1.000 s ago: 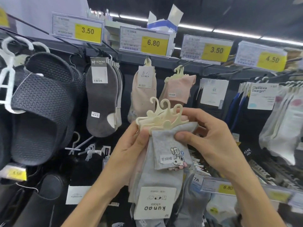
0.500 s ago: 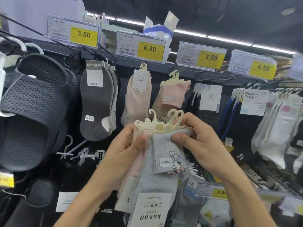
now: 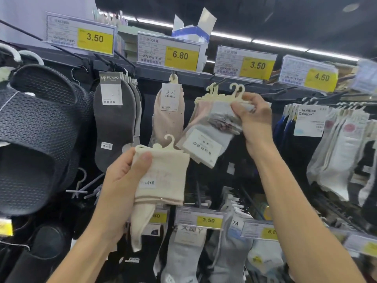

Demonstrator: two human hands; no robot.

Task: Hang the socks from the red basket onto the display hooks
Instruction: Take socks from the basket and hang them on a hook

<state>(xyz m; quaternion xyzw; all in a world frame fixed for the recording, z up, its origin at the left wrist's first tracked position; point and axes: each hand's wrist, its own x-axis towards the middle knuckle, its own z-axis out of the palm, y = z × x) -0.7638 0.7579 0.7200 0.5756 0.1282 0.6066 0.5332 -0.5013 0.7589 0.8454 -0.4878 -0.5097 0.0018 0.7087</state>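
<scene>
Left hand (image 3: 122, 180) holds cream socks (image 3: 164, 172) upright, right hand (image 3: 255, 123) a tilted bundle (image 3: 212, 129).

Sock bundle (image 3: 212, 121) motion-blurred; slipper (image 3: 34, 139) cut off left.

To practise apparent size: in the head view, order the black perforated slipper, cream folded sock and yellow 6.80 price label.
1. Black perforated slipper
2. Cream folded sock, held nearer the camera
3. Yellow 6.80 price label
</scene>
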